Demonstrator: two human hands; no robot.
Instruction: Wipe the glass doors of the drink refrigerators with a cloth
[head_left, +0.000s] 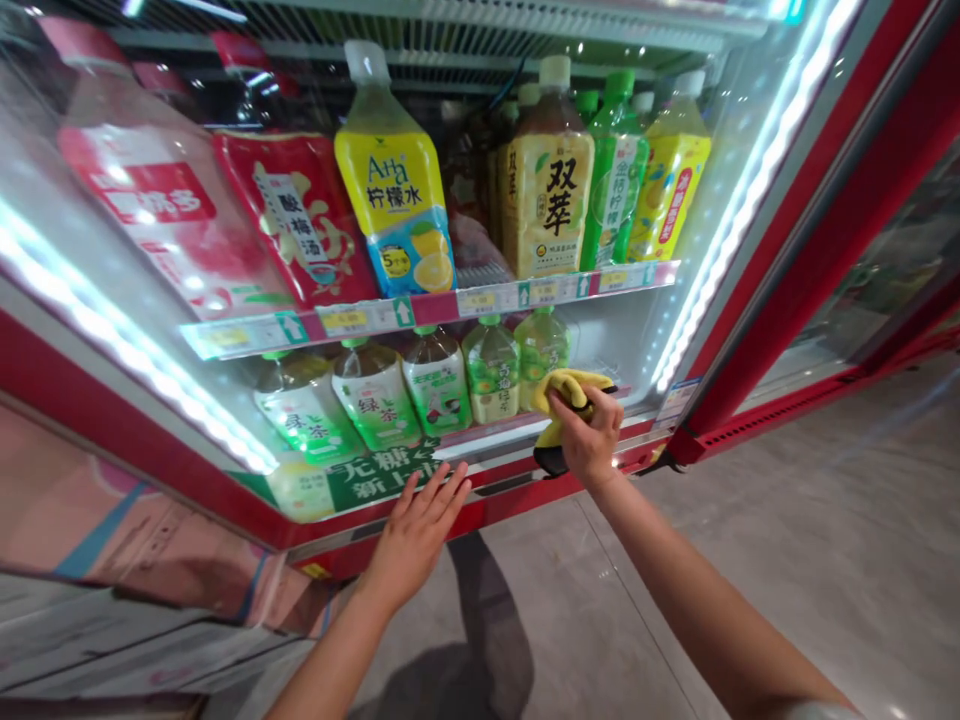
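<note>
My right hand is closed around a bunched yellow cloth with dark edging, at the lower right of the lit drinks cooler's glass. The cloth overlaps the view of the rightmost green-labelled bottle on the bottom shelf. My left hand holds nothing. Its fingers are spread, near the green and white strip along the bottom of the glass. Whether its fingertips touch the cooler cannot be made out.
Large bottles, one with a yellow and blue label, stand on the upper shelf. A red frame edges the cooler, with another cooler at right. Pink boxes sit at lower left. Below is grey floor.
</note>
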